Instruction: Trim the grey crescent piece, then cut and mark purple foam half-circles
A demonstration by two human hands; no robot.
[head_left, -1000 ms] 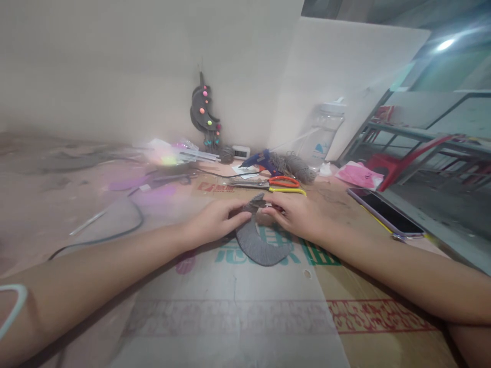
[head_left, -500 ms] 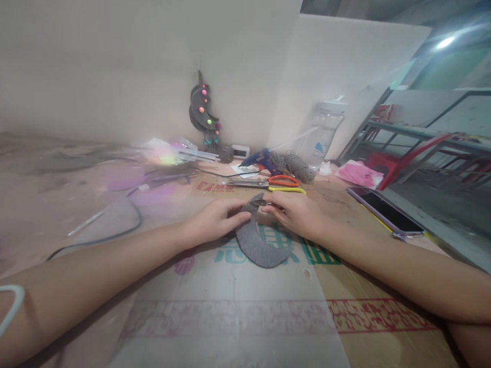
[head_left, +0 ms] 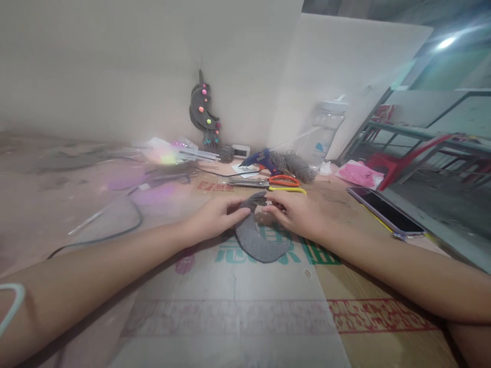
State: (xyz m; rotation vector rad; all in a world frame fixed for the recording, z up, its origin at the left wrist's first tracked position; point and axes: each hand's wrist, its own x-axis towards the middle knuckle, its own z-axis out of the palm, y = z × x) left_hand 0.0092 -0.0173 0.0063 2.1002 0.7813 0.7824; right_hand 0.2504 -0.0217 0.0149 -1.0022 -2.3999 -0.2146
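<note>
A crescent moon shape (head_left: 263, 244) wrapped in grey yarn lies over the cardboard, its wide curve towards me. My left hand (head_left: 220, 212) grips its upper part between thumb and fingers. Close by on the right, my right hand (head_left: 293, 209) is closed in a pinch at the upper tip, on grey yarn (head_left: 256, 198); its fingertips are partly hidden. Just beyond the hands lie scissors (head_left: 284, 180) with orange and yellow handles. Behind them are a blue glue gun (head_left: 263, 161) and a skein of grey yarn (head_left: 299, 167).
A finished-looking crescent ornament (head_left: 201, 107) with coloured balls hangs at the wall. Clear glue sticks (head_left: 197, 153), a small digital timer (head_left: 241, 151), a water bottle (head_left: 326, 133), pink packaging (head_left: 358, 174) and a phone (head_left: 385, 210) stand or lie around the cardboard (head_left: 238, 317).
The crescent has tilted, its lower curve shifting slightly up and away from me. My right fingers have moved a little at the upper tip; my left hand keeps its grip.
</note>
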